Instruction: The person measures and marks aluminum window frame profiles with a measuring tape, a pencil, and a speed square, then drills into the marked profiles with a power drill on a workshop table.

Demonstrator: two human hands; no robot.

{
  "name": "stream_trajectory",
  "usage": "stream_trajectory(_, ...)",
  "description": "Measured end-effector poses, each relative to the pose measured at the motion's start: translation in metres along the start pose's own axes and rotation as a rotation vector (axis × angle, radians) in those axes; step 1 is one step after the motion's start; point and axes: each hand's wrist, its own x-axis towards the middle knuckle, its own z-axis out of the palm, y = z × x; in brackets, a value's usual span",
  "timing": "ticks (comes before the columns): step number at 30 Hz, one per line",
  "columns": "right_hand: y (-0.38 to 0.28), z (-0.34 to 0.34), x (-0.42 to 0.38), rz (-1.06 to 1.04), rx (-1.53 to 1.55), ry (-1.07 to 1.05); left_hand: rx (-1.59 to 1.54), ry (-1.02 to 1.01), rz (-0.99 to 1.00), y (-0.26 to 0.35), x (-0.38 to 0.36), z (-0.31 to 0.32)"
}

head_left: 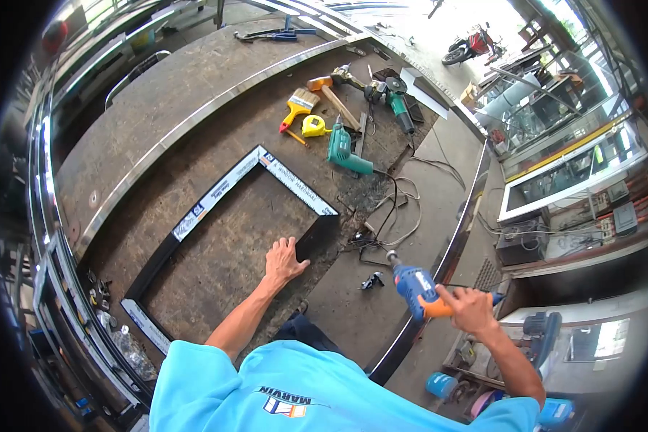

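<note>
In the head view, my right hand [471, 308] is wrapped round the orange grip of a blue power drill [415, 284], its chuck pointing up and left. My left hand [284, 261] is at the inner edge of the dark near bar of a rectangular window frame [223, 189], fingers stretched and thumb apart. White printed film covers parts of this black frame, which lies flat on the worktable [227, 270]. The frame's near side is partly hidden by my left arm and body. Just right of the near bar, a small dark metal piece [372, 281] lies on the table.
Beyond the frame lie a paintbrush [299, 108], a yellow tape measure [314, 127], a hammer [340, 106], a green drill [344, 150] and an angle grinder [397, 104]. Loose cables [409, 209] cross the table. Blue clamps [284, 33] rest at the far end.
</note>
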Motion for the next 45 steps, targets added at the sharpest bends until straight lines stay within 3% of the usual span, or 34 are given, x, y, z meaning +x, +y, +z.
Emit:
stream_trajectory(4, 0.012, 0.027, 0.001, -0.007, 0.119, -0.033, -0.032, 0.104, 0.177, -0.013, -0.002, 0.0)
stream_trajectory(9, 0.03, 0.035, 0.009, 0.051, 0.119, -0.079, 0.019, 0.08, 0.152, -0.011, 0.001, 0.004)
stream_trajectory(12, 0.035, 0.035, 0.006, 0.1, 0.114, 0.017, 0.067, 0.062, 0.138, -0.009, 0.0, 0.004)
stream_trajectory(15, 0.034, 0.032, -0.006, 0.282, 0.298, 0.174, 0.09, 0.072, 0.134, -0.01, 0.002, 0.009)
stream_trajectory(17, 0.023, 0.033, -0.014, 0.544, 0.484, 0.407, 0.113, 0.014, 0.115, -0.003, 0.002, 0.005)
stream_trajectory(18, 0.017, 0.032, -0.016, 0.548, 0.492, 0.409, 0.14, -0.029, 0.095, -0.002, 0.003, 0.001)
stream_trajectory(20, 0.009, 0.028, -0.018, 0.813, 0.607, 0.506, 0.171, -0.03, 0.112, 0.0, 0.004, -0.002)
stream_trajectory(25, -0.008, 0.012, -0.02, 0.904, 0.699, 0.685, 0.267, -0.252, 0.193, 0.004, 0.024, -0.018)
stream_trajectory(29, -0.022, 0.002, -0.017, 0.997, 0.908, 0.748, 0.262, -0.196, 0.277, -0.004, 0.024, -0.01)
stream_trajectory(30, -0.026, 0.01, -0.017, 1.006, 0.922, 0.741, 0.274, -0.209, 0.275, -0.007, 0.027, -0.007)
stream_trajectory(32, -0.036, 0.02, -0.014, 1.097, 1.162, 0.738, 0.218, 0.054, 0.438, -0.016, 0.026, 0.001)
stream_trajectory(36, -0.048, 0.0, 0.012, 1.146, 1.282, 0.677, 0.128, -0.017, 0.42, -0.022, 0.032, 0.007)
stream_trajectory(39, -0.051, -0.016, 0.037, 0.987, 1.105, 0.581, 0.103, -0.012, 0.409, -0.023, 0.034, 0.008)
stream_trajectory(45, -0.089, -0.028, 0.082, 1.186, 1.199, 0.469, 0.066, -0.087, 0.38, -0.029, 0.033, 0.013)
